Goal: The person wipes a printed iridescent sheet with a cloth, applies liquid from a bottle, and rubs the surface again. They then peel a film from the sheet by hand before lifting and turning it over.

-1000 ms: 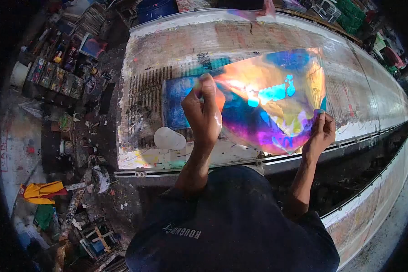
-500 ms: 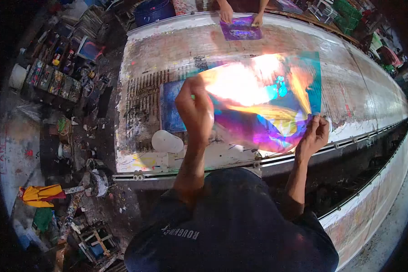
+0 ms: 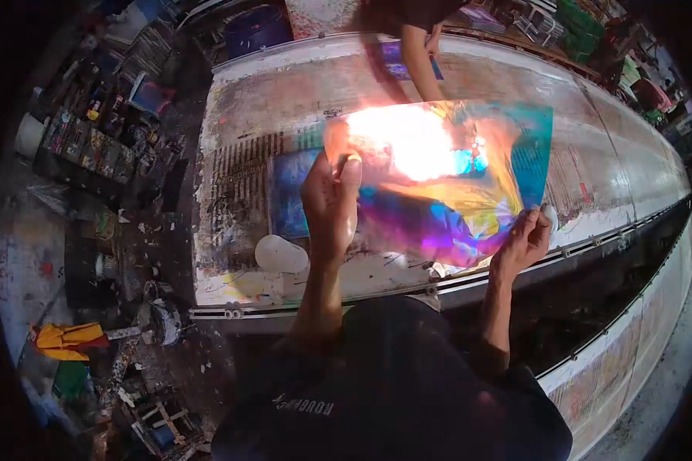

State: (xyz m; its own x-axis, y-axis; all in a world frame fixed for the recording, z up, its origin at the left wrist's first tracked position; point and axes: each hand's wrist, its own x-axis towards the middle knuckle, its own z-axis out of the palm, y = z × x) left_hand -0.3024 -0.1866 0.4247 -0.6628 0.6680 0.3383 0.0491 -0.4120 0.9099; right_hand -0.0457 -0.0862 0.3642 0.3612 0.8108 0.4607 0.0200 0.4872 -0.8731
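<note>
A glossy multicoloured sheet, teal, orange and purple with a bright glare, is held up over the long table. My left hand pinches its left edge, thumb in front. The sheet's lower right corner is gripped between the fingers of my right hand. Behind my left hand a blue panel lies on the table, partly covered. A white cylindrical container rests on its side left of my left forearm.
The paint-stained table has a metal rail along its near edge. Across it a co-worker's arm reaches over a purple sheet. A blue barrel stands behind. Shelves with bottles are at left.
The held sheet has dropped slightly and its glare has shifted. My left hand has turned and moved a little lower. The co-worker's arm now stretches across the table towards the sheet.
</note>
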